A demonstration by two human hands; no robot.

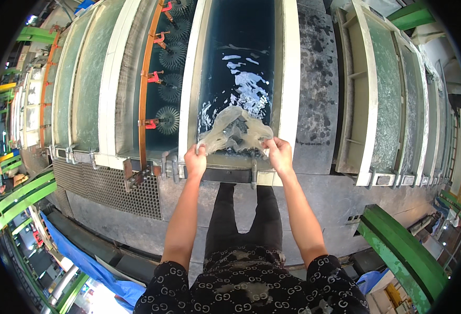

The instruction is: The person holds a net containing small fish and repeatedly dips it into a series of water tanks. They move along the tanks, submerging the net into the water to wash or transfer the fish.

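A translucent whitish plastic bag [225,131] is stretched between my hands over the near end of a long pale-walled tank [290,78] of dark blue liquid [235,31]. My left hand [195,160] pinches the bag's left edge, close to the tank's left wall. At the right wall, my right hand [278,156] grips the other edge. The bag's mouth gapes in the middle, with dark liquid showing through it. Whether the bag's far part touches the liquid I cannot tell.
An orange bar [145,94] with red clamps [152,77] and finned round metal parts [168,119] crosses the tank on the left. Pale green liquid tanks [385,104] stand on the right. A black grid mat [104,183] lies left; green beams [398,251] rise behind right.
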